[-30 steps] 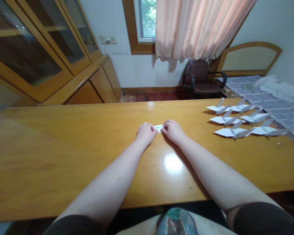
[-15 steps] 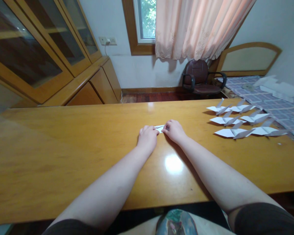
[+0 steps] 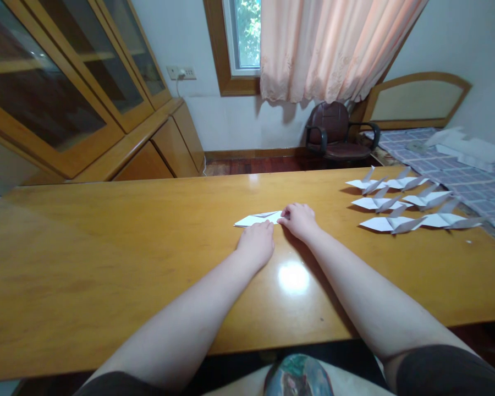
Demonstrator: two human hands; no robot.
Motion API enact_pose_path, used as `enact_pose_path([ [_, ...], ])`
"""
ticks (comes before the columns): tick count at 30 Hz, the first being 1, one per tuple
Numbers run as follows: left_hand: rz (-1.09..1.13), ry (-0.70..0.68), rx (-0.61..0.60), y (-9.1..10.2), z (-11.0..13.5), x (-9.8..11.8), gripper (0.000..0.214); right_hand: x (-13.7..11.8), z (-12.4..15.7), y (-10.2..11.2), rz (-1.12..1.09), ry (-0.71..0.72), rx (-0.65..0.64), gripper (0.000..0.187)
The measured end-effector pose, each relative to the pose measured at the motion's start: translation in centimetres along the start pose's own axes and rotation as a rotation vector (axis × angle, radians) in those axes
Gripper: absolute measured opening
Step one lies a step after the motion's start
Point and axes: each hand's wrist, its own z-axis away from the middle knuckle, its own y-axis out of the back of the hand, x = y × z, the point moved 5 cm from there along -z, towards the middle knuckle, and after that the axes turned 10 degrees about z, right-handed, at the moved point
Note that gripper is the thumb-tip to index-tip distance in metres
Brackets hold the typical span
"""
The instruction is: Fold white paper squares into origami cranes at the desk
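A narrow strip of folded white paper (image 3: 251, 220) lies on the wooden table, its pointed left end uncovered. My right hand (image 3: 299, 220) pinches the paper's right end between thumb and fingers, covering that tip. Along the near edge, my left hand (image 3: 256, 242) has its fingers closed and pressed together on the paper's middle; its thumb is hard to make out. A fold line runs along the upper side of the strip.
Several folded paper cranes (image 3: 391, 224) stand in rows at the table's (image 3: 107, 264) right end. Beyond the far edge are a brown office chair (image 3: 332, 132) and a bed (image 3: 429, 148). A glass-door cabinet (image 3: 66, 93) stands at the left.
My left hand has slid from the paper's left part toward me and to the right, uncovering the pointed left end. My right hand has shifted slightly right, still pinching the paper.
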Motion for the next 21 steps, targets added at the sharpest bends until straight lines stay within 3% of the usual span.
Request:
enact_pose_path([
  [6,-0.003,-0.025,0.027,-0.2,0.1,-0.1,0.038,1.5,-0.2,0.6,0.011,-0.029,0.018,0.017],
  [11,0.002,-0.042,0.0,-0.2,0.1,0.1,0.042,0.5,-0.2,1.5,-0.084,0.107,0.133,0.011],
  [16,0.031,-0.043,-0.013,-0.2,0.2,0.0,0.044,-1.2,0.0,0.3,-0.11,0.226,0.008,0.021],
  [21,0.045,-0.048,-0.008,-0.1,0.2,-0.4,0.045,-1.1,-0.1,-0.3,-0.087,0.19,-0.046,0.024],
])
